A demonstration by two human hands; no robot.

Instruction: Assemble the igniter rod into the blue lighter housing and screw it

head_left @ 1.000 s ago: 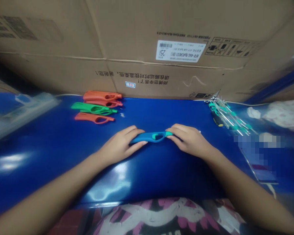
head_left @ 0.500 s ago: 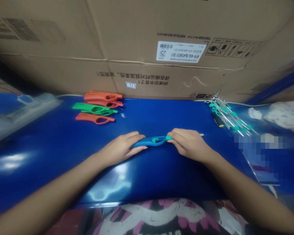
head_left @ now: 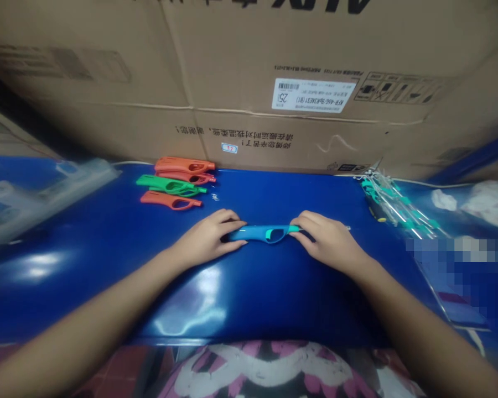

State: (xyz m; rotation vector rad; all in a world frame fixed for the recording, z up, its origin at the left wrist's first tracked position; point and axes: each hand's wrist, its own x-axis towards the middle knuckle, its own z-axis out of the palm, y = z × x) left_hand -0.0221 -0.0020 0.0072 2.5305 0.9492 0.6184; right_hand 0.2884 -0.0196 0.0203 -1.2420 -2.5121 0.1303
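Observation:
A blue utility lighter handle [head_left: 255, 232] lies level between my hands, its trigger loop toward the right with a teal trigger inside. My left hand [head_left: 209, 237] grips its left end between thumb and fingers. At the other end, my right hand [head_left: 326, 237] pinches a teal-tipped metal rod [head_left: 294, 228] where it meets the handle. Most of the rod is hidden by my fingers; its far tip shows beyond the knuckles. Several similar handles, orange handles [head_left: 172, 200] and green handles [head_left: 170, 184], are stacked on the blue table [head_left: 249, 298] at the back left.
A heap of metal rods with teal parts [head_left: 398, 202] lies at the back right, beside a black-and-yellow tool handle [head_left: 375, 210]. A large cardboard box [head_left: 232, 66] walls off the back. A translucent plastic container [head_left: 66, 190] stands at left; a white patterned cloth [head_left: 492, 204] at right.
My view has shifted slightly. The blue handle has turned from a slight tilt to nearly level, its trigger loop showing more. Both hands still hold on, the right fingers slightly farther from the loop.

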